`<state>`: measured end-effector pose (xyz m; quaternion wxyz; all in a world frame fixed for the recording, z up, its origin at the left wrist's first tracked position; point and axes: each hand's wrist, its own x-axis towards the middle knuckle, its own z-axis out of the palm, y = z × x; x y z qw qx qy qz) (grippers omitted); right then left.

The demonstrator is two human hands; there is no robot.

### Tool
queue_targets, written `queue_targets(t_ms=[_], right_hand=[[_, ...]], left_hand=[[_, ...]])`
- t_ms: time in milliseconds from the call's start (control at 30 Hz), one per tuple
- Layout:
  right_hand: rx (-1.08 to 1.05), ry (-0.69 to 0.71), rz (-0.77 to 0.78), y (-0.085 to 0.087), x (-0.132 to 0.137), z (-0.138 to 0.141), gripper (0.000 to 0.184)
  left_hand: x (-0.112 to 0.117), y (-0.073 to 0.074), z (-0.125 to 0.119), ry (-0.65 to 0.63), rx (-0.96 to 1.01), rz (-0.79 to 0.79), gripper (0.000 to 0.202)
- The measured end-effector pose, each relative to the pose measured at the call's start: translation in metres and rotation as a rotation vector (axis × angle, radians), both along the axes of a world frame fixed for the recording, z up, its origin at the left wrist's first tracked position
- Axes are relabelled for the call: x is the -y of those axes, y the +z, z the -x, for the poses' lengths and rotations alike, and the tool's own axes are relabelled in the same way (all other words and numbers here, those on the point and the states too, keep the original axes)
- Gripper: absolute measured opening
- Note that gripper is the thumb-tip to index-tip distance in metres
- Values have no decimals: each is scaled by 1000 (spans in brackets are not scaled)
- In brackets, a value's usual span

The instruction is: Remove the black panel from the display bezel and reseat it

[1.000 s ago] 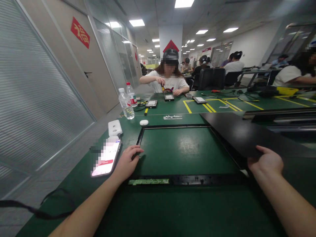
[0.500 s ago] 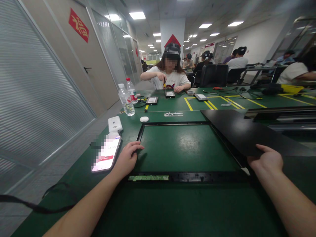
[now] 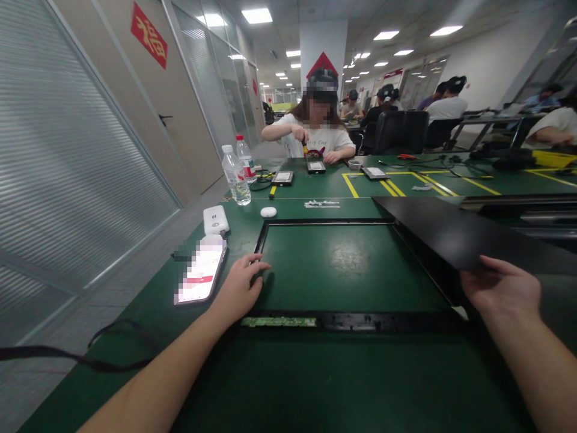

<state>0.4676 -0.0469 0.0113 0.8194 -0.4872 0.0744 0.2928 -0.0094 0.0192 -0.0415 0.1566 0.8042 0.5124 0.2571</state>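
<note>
A black rectangular frame lies flat on the green table, with a green circuit board strip along its near bar. My left hand rests across the frame's left bar, fingers stretched out and apart. At the right, my right hand grips the near edge of a thin black panel, thumb on top and the other fingers underneath. The panel is tilted up over the frame's right bar. A small pale piece shows at the frame's near right corner.
To the left lie a lit phone and a white power bank. Beyond the frame are a small white case, white scraps and water bottles. Across the table a person works on a hard drive.
The panel's near edge has risen slightly with my right hand, which has moved a little right. My left hand stays on the frame. The whole view has shifted slightly.
</note>
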Motion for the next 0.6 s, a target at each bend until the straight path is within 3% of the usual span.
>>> queue_targets(t_ms=[167,333,467,600], right_hand=[[56,6,-42,13,6,9,28],[124,43,-58,19,11,21,26],[204,127,-116,22,16,29,35],[160,154,-73,25,21,35,42]], left_hand=[[5,7,-5,14,22,0,35],[11,15,-12,26,224,29,31],[12,17,-16,76,482,124,38],[11,25,-19,161,921,401,58]])
